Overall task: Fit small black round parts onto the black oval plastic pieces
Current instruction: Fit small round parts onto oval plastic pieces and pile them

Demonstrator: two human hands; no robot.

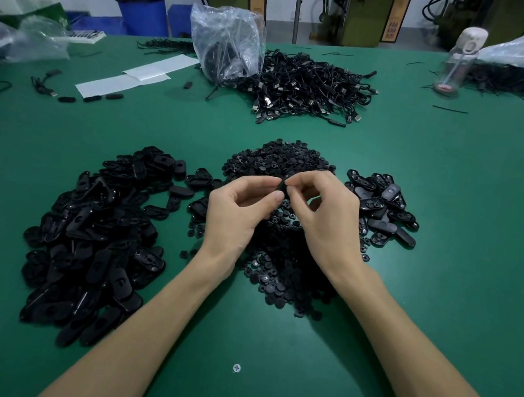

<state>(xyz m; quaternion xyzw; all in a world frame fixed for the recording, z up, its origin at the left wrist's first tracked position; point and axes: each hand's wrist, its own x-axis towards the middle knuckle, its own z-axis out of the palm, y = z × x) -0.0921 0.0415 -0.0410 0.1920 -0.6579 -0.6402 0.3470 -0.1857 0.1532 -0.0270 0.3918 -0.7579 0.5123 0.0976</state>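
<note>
- Tabletop of green matting (450,223), spanning the whole view and serving as the workbench; one.
- Pile of black oval plastic pieces (93,232), the biggest heap, lying left of the arms. It is probably the unfitted stock, kept within the left hand's reach. Too many to count.
- Heap of black cables with metal plugs (305,87), well back from the person and seemingly not part of this step; one heap.
- Pile of small black round parts (277,273), straight ahead and partly beneath the hands, so either hand can dip in. Far too many to count.
- Smaller pile of black oval pieces (382,207), right of the round parts, likely the finished ones set aside. Roughly two dozen.
- Clear crumpled plastic bag (228,40), standing at the cable heap's left edge; one.
- Left hand (239,208), raised above the middle pile, thumb and forefinger pinching the held oval piece (283,186) to steady it.
- Right hand (325,213), thumb and forefinger pinching the same piece from the other side, probably pressing a round part home. That part is hidden by the fingertips.
- Clear drinking bottle with pale lid (462,58), at the far right; one.
- Silver cross-head screw (236,367), set in the matting between the forearms; one.
</note>
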